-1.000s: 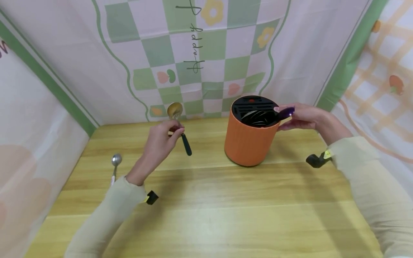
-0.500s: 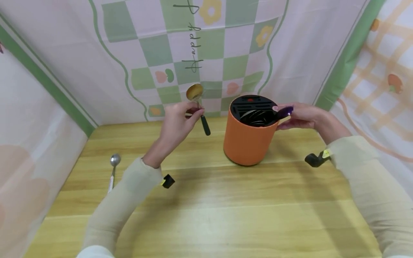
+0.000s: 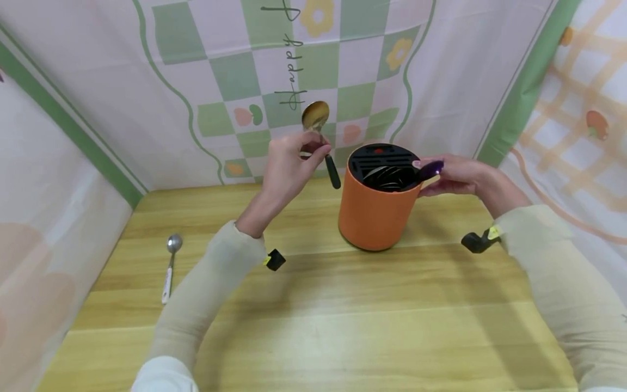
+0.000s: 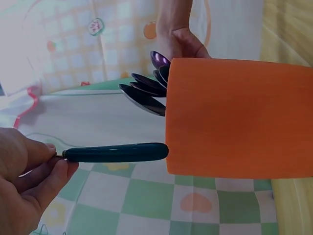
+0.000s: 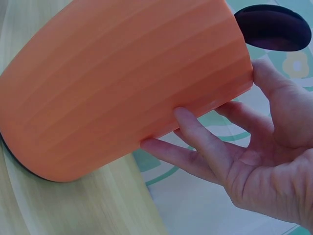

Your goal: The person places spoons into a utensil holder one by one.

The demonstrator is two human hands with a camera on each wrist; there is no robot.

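My left hand (image 3: 294, 163) pinches a gold spoon (image 3: 315, 115) near the neck, with the bowl up and the dark green handle (image 4: 117, 152) slanting down to the right. In the head view the handle's end is just left of an orange cutlery holder (image 3: 374, 218) with a black slotted top (image 3: 382, 156). Several dark spoons (image 4: 142, 98) stick out of the holder's open part. A purple spoon (image 3: 431, 170) leans over its right rim. My right hand (image 3: 458, 174) holds the holder's right side, thumb at the rim and fingertips on the outer wall (image 5: 146, 98).
A silver spoon with a white handle (image 3: 167, 280) lies on the wooden table (image 3: 333, 332) at the left, beside my left sleeve. A patterned cloth (image 3: 230, 87) hangs behind the table, and more cloth hangs at both sides.
My left hand has moved up and to the right with the gold spoon, closer to the holder. My right hand and the holder stay in place.
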